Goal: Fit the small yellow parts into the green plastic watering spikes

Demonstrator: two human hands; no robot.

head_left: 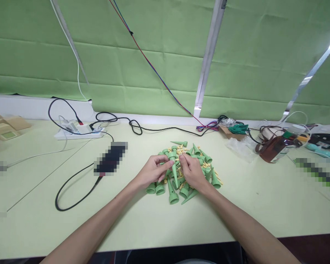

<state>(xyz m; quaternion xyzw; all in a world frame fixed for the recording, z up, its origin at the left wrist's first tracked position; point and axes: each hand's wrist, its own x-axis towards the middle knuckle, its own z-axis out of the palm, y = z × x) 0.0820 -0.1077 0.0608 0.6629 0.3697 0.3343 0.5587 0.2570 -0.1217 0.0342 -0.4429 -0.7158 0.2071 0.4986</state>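
In the head view, a loose pile of green spikes lies on the pale table, and small yellow pegs are scattered among and around its pieces. The left hand is over the pile's left part, thumb and fingers clamped on one green spike, the held spike, whose wide collar faces away from the person and whose point slants down toward the near edge of the pile. The right hand is over the middle of the pile, just beside the held spike's collar, fingers curled and thumb pressed against them; whether a peg is pinched between them cannot be told. Left of the pile and well apart from it lies a dark, pixelated device with a black cable looping from its near end; beyond that device, farther back than the pile, is a white power strip. To the right of the pile, a crumpled clear bag lies nearer to it than a tilted brown bottle. Behind the pile, red and blue wires run down across a green covering.
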